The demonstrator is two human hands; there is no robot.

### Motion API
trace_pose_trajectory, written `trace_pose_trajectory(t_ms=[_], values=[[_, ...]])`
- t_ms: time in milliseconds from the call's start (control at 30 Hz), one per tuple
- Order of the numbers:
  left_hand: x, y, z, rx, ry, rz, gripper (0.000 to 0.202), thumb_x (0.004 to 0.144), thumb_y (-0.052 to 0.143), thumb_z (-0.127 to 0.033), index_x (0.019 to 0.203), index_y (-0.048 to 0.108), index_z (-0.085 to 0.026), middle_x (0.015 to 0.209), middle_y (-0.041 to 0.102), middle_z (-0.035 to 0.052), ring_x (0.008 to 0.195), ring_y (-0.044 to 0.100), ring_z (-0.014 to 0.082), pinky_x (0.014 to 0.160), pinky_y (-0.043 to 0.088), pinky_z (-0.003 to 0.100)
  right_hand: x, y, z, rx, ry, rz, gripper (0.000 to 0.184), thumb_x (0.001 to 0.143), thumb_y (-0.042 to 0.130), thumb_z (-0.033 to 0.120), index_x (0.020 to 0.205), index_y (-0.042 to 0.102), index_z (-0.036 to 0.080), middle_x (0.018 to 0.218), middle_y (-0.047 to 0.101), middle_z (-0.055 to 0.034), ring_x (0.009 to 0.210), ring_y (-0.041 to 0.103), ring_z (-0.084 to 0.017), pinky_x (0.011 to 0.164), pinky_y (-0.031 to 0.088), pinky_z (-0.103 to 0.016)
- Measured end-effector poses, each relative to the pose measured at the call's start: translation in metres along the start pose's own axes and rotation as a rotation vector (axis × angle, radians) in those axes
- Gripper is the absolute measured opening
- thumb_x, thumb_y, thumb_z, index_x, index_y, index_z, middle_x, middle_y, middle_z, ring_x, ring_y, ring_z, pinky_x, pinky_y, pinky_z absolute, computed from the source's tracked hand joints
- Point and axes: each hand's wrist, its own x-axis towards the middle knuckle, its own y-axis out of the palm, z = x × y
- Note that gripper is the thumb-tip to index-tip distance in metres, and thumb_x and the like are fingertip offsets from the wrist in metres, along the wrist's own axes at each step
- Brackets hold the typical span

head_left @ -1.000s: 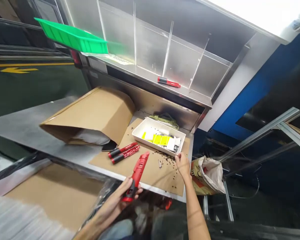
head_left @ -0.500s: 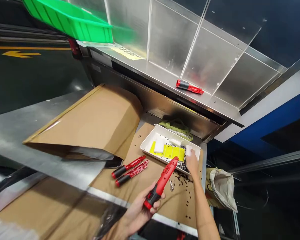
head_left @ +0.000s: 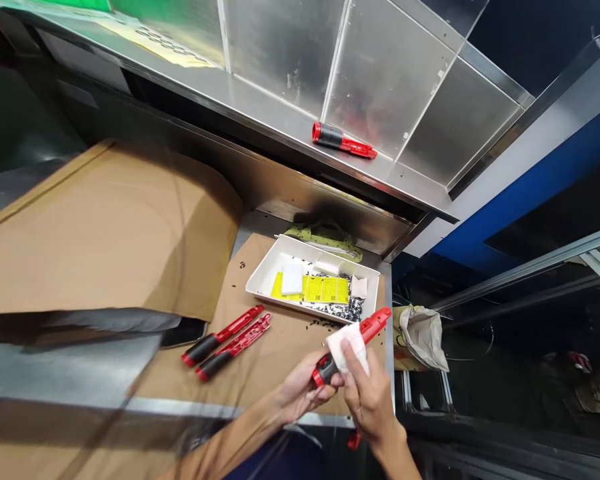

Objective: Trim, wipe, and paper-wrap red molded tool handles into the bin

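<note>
- While the left hand [head_left: 303, 393] clenches a red-and-black tool housing [head_left: 373, 324], the right hand [head_left: 370, 393] pinches a white wipe [head_left: 347, 347] against it
- Just beyond both hands: a white tray [head_left: 265, 283] on brown cardboard [head_left: 285, 353]
- Left of the hands: two more red-and-black housings [head_left: 225, 343], lying side by side

the left hand [head_left: 300, 393] is gripping a red-and-black tool [head_left: 375, 323] while the right hand [head_left: 367, 393] is pressing a white cloth [head_left: 347, 347] onto it, just beside a white tray [head_left: 264, 262] holding yellow cards [head_left: 321, 290] and small black parts [head_left: 343, 310].
</note>
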Motion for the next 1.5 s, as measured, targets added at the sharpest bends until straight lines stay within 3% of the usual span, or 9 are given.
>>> trace_pose_trajectory(t_ms=[300, 400, 500, 600, 867, 1000, 1200, 1367, 1500], values=[[-0.003, 0.004, 0.009, 0.161, 0.098, -0.051, 0.043, 0.081, 0.065, -0.058, 0.086, 0.052, -0.017, 0.054, 0.055, -0.0041, 0.033, 0.031, 0.0005, 0.033, 0.014, 0.010, -0.005, -0.007, 0.012, -0.157, -0.056, -0.069, 0.043, 0.100, 0.035, 0.020, 0.137, 0.058, 0.016, 0.096, 0.068, -0.0133, 0.065, 0.064, -0.016, 0.053, 0.053, -0.024], [0.000, -0.004, 0.007, 0.052, -0.004, 0.024, 0.038, 0.090, 0.057, -0.053, 0.085, 0.052, -0.016, 0.054, 0.055, -0.0036, 0.031, 0.029, 0.0000, 0.031, 0.010, 0.009, -0.007, -0.008, 0.013, -0.219, 0.035, -0.127, 0.044, 0.100, 0.036, 0.021, 0.140, 0.055, 0.016, 0.093, 0.069, -0.0131, 0.060, 0.062, -0.016, 0.050, 0.050, -0.024], [0.005, -0.016, 0.005, -0.090, -0.163, 0.147, 0.040, 0.094, 0.054, -0.046, 0.071, 0.049, -0.013, 0.052, 0.047, -0.0055, 0.030, 0.026, -0.0029, 0.029, 0.011, 0.007, -0.008, -0.009, 0.015, -0.205, -0.057, -0.069, 0.044, 0.100, 0.037, 0.019, 0.140, 0.055, 0.017, 0.095, 0.071, -0.0133, 0.060, 0.062, -0.016, 0.051, 0.049, -0.024], [0.009, -0.027, 0.005, -0.270, -0.316, 0.331, 0.045, 0.091, 0.061, -0.044, 0.065, 0.049, -0.010, 0.049, 0.037, -0.0087, 0.031, 0.028, -0.0049, 0.030, 0.017, 0.002, -0.006, -0.011, 0.016, -0.301, 0.043, -0.194, 0.044, 0.101, 0.034, 0.019, 0.138, 0.056, 0.013, 0.094, 0.070, -0.0149, 0.055, 0.060, -0.014, 0.048, 0.046, -0.023], [0.007, -0.029, 0.010, -0.447, -0.378, 0.498, 0.034, 0.096, 0.052, -0.030, 0.072, 0.055, -0.007, 0.060, 0.052, -0.0008, 0.036, 0.038, -0.0026, 0.031, 0.027, 0.002, -0.006, -0.017, 0.024, -0.351, -0.034, -0.133, 0.044, 0.100, 0.034, 0.018, 0.137, 0.057, 0.014, 0.080, 0.067, -0.0090, 0.052, 0.056, -0.013, 0.049, 0.044, -0.022], [0.008, -0.032, 0.010, -0.368, -0.355, 0.440, 0.037, 0.097, 0.049, -0.031, 0.070, 0.054, -0.006, 0.055, 0.048, -0.0029, 0.035, 0.036, -0.0026, 0.031, 0.024, 0.001, -0.006, -0.021, 0.028, -0.405, -0.045, -0.112, 0.043, 0.101, 0.032, 0.019, 0.126, 0.065, 0.013, 0.070, 0.062, -0.0060, 0.046, 0.049, -0.012, 0.045, 0.038, -0.022], [0.001, -0.016, 0.007, -0.151, -0.248, 0.115, 0.046, 0.104, 0.026, -0.040, 0.078, 0.052, -0.012, 0.054, 0.051, -0.0024, 0.031, 0.027, -0.0023, 0.030, 0.010, 0.005, -0.006, -0.020, 0.028, -0.420, -0.112, -0.071, 0.042, 0.100, 0.034, 0.019, 0.124, 0.067, 0.015, 0.075, 0.063, -0.0061, 0.050, 0.049, -0.012, 0.048, 0.038, -0.022], [-0.013, 0.002, 0.007, 0.187, -0.071, -0.076, 0.040, 0.097, 0.042, -0.055, 0.097, 0.050, -0.016, 0.048, 0.051, -0.0042, 0.030, 0.027, 0.0002, 0.033, 0.005, 0.012, -0.004, -0.023, 0.019, -0.469, 0.022, -0.088, 0.042, 0.100, 0.034, 0.020, 0.125, 0.067, 0.013, 0.073, 0.061, -0.0058, 0.051, 0.050, -0.012, 0.048, 0.037, -0.023], [-0.022, 0.004, 0.007, 0.405, 0.032, -0.068, 0.067, 0.086, 0.051, -0.067, 0.130, 0.041, -0.018, 0.049, 0.051, -0.0069, 0.033, 0.025, 0.0024, 0.035, 0.009, 0.014, -0.006, -0.030, 0.011, -0.441, 0.050, -0.116, 0.043, 0.100, 0.033, 0.020, 0.126, 0.067, 0.015, 0.076, 0.061, -0.0061, 0.052, 0.051, -0.013, 0.049, 0.039, -0.023]])
